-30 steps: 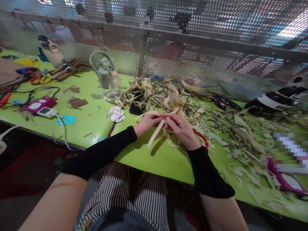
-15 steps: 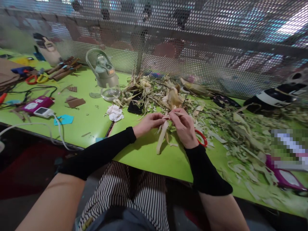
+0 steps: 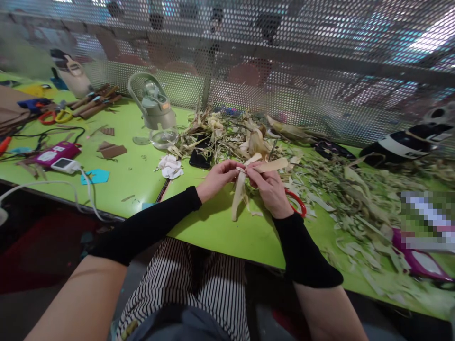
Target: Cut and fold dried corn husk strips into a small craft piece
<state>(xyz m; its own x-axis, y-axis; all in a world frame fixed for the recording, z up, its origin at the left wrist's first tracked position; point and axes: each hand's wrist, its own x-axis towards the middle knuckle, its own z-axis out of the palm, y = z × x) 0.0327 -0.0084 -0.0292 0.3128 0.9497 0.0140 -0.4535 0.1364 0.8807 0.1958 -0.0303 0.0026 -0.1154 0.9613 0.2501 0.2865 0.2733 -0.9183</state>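
Strips of pale dried corn husk (image 3: 237, 199) meet between my two hands above the green table. My left hand (image 3: 223, 177) pinches them where they cross, with one strip hanging down toward the table's front edge. Close against it, my right hand (image 3: 270, 188) is closed on the same bundle; a broad flat husk strip (image 3: 272, 166) sticks out over its knuckles to the right. Fingertips partly hide the crossing. Under my right wrist shows the red handle (image 3: 297, 203) of what look like scissors. A heap of husks (image 3: 249, 135) lies just behind my hands.
A clear bottle with a green lid (image 3: 156, 111), crumpled tissue (image 3: 170, 166) and black phone (image 3: 200, 157) stand left of the heap. Shredded husk (image 3: 341, 189) covers the right side, near a dark bottle (image 3: 401, 146). A perforated metal screen (image 3: 227, 61) closes off the back.
The broad husk strip now lies flat across my right hand, pointing right. My fingers have shifted slightly up at the crossing, and the hanging strip has risen a little.
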